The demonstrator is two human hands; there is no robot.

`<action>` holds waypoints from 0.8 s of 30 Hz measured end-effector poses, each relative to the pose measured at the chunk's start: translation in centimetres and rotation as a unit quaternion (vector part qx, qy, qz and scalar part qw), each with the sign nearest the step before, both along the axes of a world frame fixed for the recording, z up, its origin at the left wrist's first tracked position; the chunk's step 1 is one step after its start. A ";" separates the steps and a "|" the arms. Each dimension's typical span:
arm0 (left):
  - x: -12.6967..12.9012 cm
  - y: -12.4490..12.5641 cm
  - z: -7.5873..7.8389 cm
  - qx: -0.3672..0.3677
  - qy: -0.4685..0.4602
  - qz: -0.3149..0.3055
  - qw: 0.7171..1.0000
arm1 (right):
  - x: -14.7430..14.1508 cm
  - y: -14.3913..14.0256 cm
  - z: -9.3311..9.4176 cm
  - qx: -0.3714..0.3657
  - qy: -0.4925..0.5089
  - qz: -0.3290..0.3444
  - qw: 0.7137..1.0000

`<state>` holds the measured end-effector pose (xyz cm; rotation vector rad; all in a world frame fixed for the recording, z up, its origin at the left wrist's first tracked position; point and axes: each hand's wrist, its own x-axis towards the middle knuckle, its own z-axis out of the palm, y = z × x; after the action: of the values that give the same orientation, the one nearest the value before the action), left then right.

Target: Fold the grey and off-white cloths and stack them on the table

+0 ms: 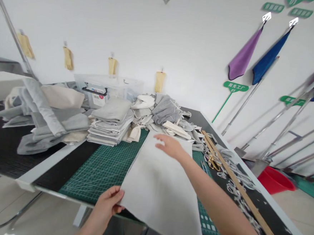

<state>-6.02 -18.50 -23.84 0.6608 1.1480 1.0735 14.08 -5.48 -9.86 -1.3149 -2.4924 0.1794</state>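
A light grey piece of cloth [158,175] lies lengthwise over a green cutting mat [102,167], its near end hanging past the table edge. My left hand [110,200] pinches the cloth's near left corner between thumb and fingers. Over the far end of the cloth is my right hand [168,146], fingers apart and holding nothing; whether it touches the fabric I cannot tell. Just beyond that hand lies a heap of grey and cream cloth pieces [168,111]. A neat stack of folded grey cloth [112,121] stands left of it on the mat's far edge.
Loose grey cloths [54,124] are piled at the left, near a clear plastic box [108,87]. Along the right run a wooden strip [238,184], gold-handled scissors [213,163] and fabric scraps [237,198]. A red bucket [276,181] stands on the floor beyond the table.
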 end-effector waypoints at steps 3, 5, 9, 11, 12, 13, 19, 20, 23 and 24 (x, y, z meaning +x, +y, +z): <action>-0.8 0.3 -0.9 0.010 0.087 0.006 0.996 | 1.3 -6.7 -4.8 -0.143 -0.041 0.133 0.980; -1.0 0.8 -0.6 0.033 0.144 -0.001 0.989 | 2.3 -10.9 -7.5 -0.166 -0.071 0.180 0.967; -1.1 1.8 0.3 0.089 0.230 -0.063 0.967 | 4.4 -16.4 -12.6 -0.066 -0.138 0.105 0.983; -1.2 2.1 0.5 0.122 0.270 -0.114 0.948 | 5.8 -17.9 -14.8 -0.002 -0.158 0.018 0.987; -1.3 2.3 0.5 0.136 0.291 -0.142 0.936 | 6.7 -18.4 -15.7 0.017 -0.162 -0.027 0.986; -1.5 2.5 0.5 0.144 0.313 -0.170 0.923 | 7.5 -19.0 -16.4 0.025 -0.163 -0.070 0.984; -2.5 2.9 0.8 0.137 0.361 -0.246 0.889 | 11.8 -21.4 -17.8 0.003 -0.145 -0.238 0.960; -2.7 2.8 0.8 0.140 0.360 -0.247 0.889 | 12.2 -21.6 -17.6 0.000 -0.139 -0.238 0.961; -3.1 2.5 0.8 0.160 0.360 -0.262 0.881 | 12.9 -21.7 -16.9 -0.013 -0.115 -0.224 0.968; -3.2 2.3 0.9 0.171 0.364 -0.273 0.874 | 13.0 -21.7 -16.7 -0.018 -0.105 -0.226 0.968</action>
<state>-9.26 -16.18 -22.94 1.6631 1.2786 0.5270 27.11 -27.15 -26.58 -1.9623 -2.2767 -0.0235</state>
